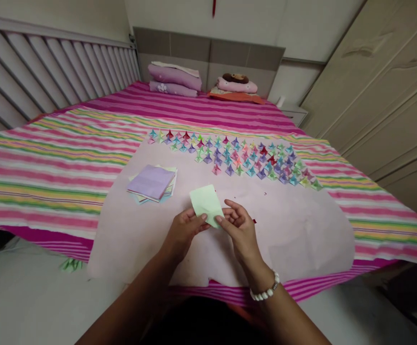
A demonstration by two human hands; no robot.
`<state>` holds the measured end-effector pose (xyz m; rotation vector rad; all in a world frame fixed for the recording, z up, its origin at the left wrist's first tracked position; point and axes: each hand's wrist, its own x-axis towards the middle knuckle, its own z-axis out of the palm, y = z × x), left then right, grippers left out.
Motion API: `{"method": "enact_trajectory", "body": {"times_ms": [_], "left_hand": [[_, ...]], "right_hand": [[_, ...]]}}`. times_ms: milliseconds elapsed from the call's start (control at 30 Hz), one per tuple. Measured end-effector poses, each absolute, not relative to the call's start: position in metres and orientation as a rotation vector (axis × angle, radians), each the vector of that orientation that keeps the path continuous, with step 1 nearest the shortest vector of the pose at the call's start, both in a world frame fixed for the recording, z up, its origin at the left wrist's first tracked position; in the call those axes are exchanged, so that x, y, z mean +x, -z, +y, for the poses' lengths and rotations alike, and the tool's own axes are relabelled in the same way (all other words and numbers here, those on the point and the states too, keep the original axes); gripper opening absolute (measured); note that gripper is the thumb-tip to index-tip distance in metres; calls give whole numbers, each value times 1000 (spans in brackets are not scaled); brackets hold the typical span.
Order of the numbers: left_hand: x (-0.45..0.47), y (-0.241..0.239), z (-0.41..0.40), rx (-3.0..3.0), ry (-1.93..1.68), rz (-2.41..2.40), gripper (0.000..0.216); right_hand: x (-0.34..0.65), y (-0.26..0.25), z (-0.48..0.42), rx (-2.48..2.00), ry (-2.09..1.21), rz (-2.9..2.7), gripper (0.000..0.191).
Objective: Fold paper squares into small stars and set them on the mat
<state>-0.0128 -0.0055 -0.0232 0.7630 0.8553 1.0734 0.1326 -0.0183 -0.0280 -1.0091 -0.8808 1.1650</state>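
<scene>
We record a bed (190, 106) with a magenta striped cover; across its nearer part, a multicoloured striped cloth (46, 167). On that we see a large pale pinkish sheet (129, 239), its near edge reaching the bed's edge. Directly on the sheet: left, a stack of paper squares (151, 181), lilac uppermost, edges askew; far side, uneven rows of small folded paper pieces (235, 155), many colours. Bed's far end: two piles of bedding (174, 76), well apart.

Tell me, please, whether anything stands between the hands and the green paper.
Nothing visible does: the left hand and right hand both hold the green paper near its lower edge, over the large pale sheet.
</scene>
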Motion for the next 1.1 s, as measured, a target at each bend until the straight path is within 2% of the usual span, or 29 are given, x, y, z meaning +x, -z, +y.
{"method": "enact_trajectory", "body": {"times_ms": [33,167,233,333,467,633,800,1100], "left_hand": [[-12,22,-6,806,-1066,876,33],[-10,17,-8,945,-1087,879,33],[-8,18,-8,946,-1177,900,37],[-7,23,-7,949,-1310,947,42],[-8,24,-9,1002,-1318,911,40],[-7,22,-11,1025,-1306,926,28],[-7,23,-10,944,-1307,948,42],[-10,30,-9,889,-1225,970,34]], "right_hand": [[133,27,-18,-1012,-1204,-876,46],[135,22,-16,-1022,-1314,-853,26],[134,21,-16,-1003,-1344,-787,30],[134,21,-15,-979,-1377,-722,49],[134,20,-13,-959,-1416,-683,62],[132,20,-13,-920,-1364,-689,61],[132,22,-12,-907,-1320,-749,62],[132,22,-12,-911,-1269,-881,55]]}}
